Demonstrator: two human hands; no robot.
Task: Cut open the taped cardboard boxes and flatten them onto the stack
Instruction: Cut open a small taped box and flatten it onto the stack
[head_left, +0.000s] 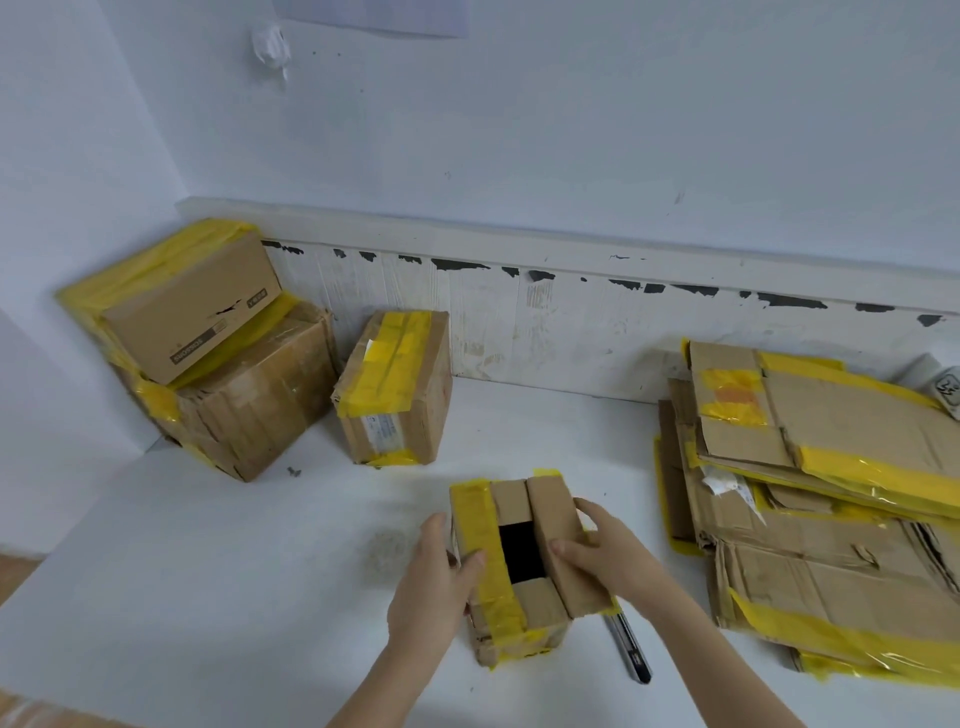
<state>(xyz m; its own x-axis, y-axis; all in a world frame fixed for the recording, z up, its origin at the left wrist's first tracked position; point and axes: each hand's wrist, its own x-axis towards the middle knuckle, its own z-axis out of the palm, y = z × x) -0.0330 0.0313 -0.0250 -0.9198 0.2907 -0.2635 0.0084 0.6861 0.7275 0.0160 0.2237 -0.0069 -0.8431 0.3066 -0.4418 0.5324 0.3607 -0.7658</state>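
A small cardboard box (519, 613) with yellow tape stands on the white table (234, 597) in front of me. Its top flaps are parted and a dark gap shows inside. My left hand (434, 577) grips the left, tape-covered flap with the thumb on top. My right hand (602, 551) holds the right flap, fingers curled over its outer edge. A dark knife or cutter (631, 649) lies on the table just right of the box, under my right forearm. The stack of flattened boxes (821, 519) lies at the right.
Three taped boxes wait at the back left: a tilted one (192, 317) on top of a large one (260, 405), and a medium one (400, 384) beside them. A wall with a white baseboard (571, 322) bounds the table's far side.
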